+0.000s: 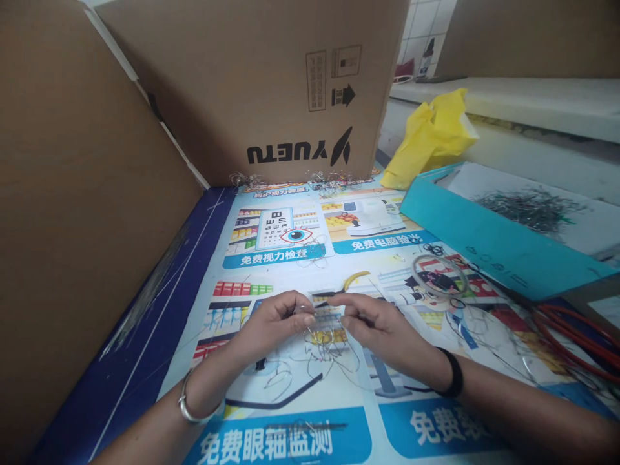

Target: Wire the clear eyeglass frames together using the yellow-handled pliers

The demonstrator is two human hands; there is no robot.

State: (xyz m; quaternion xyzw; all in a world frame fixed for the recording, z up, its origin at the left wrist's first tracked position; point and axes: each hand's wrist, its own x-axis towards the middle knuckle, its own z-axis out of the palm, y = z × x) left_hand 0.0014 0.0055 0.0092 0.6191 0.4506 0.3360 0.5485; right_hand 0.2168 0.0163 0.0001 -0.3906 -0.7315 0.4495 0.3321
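Observation:
My left hand (283, 318) is closed in a pinch, thumb against fingers, on a thin silvery wire piece (325, 345) whose loops and loose ends hang below the fingertips. Facing it, my right hand (375, 326) has its index finger stretched toward the left fingertips, with the thumb apart from it. I make out nothing held in that hand. Just beyond both hands lie pliers with a yellow handle (356, 280) and dark jaws, partly hidden by the fingers. Another small wire tangle (312, 252) rests on the printed sheet farther back.
Large cardboard panels (242, 84) stand at the left and back, with wire clumps (334, 182) along their foot. At right are a blue box (465, 239) holding many dark wire pieces (530, 208), a yellow bag (426, 139), a clear tape roll (440, 276) and a red cable coil (576, 339).

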